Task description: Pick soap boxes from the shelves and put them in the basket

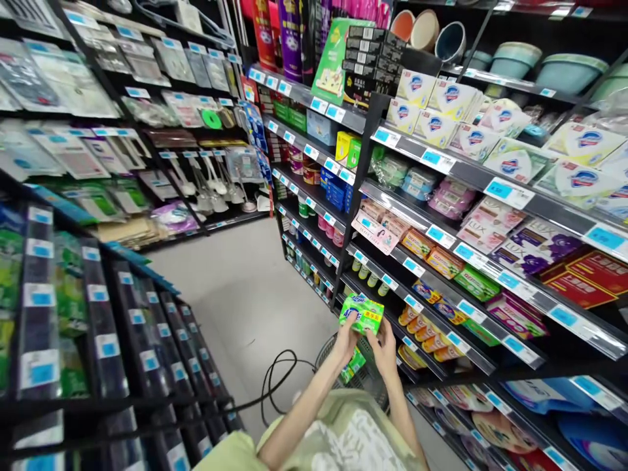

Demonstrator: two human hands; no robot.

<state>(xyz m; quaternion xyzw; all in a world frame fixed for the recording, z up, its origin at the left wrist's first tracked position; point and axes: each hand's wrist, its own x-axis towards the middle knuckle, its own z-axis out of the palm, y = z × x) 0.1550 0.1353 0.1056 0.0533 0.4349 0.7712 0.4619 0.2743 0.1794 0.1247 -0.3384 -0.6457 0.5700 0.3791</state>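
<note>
A bright green soap pack with blue lettering and a yellow patch is held in front of my body by both hands. My left hand grips its left end, thumb on the front face. At the lower right corner my right hand is closed on the same pack. Beneath my forearms a grey mesh basket shows in part. In it lies another green pack, partly covered by my left wrist.
To the right, shelves carry boxed soaps, bowls and small bottles. A dark rack stands at the left. A black cable loops over the grey floor. Packaged utensils hang at the back.
</note>
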